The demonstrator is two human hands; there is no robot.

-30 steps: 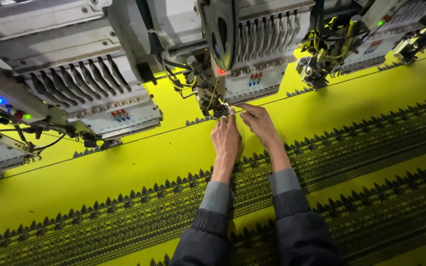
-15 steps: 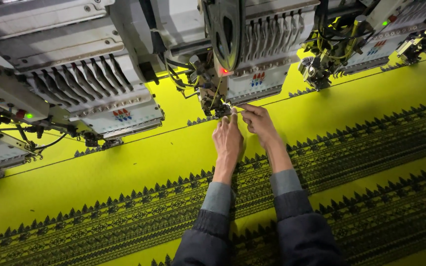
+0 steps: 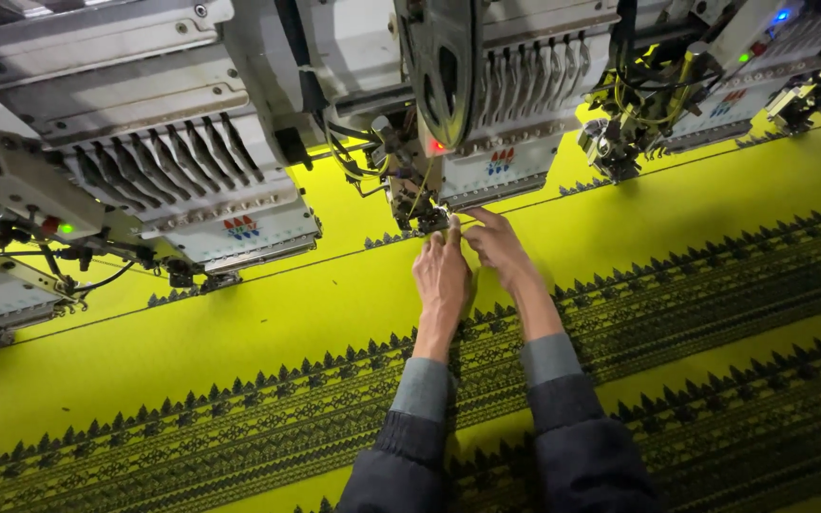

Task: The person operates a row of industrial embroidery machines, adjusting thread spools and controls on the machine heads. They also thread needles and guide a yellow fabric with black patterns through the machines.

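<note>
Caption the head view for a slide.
Left hand and right hand meet at an embroidery head's needle area above yellow fabric.

Matt yellow-green cloth (image 3: 620,228) across the frame, smooth, with dark raised stitched bands (image 3: 239,418) lower down. Glossy white painted metal embroidery heads (image 3: 515,142) along the top, bare steel levers upper left. Grey knit cuffs (image 3: 425,389) and dark matt sleeves at bottom centre.

One camera on the person's head, looking down and forward, close over both arms, the bright yellow cloth (image 3: 239,332) filling the bottom, the big sewing machines (image 3: 486,104) across the top, near.
</note>
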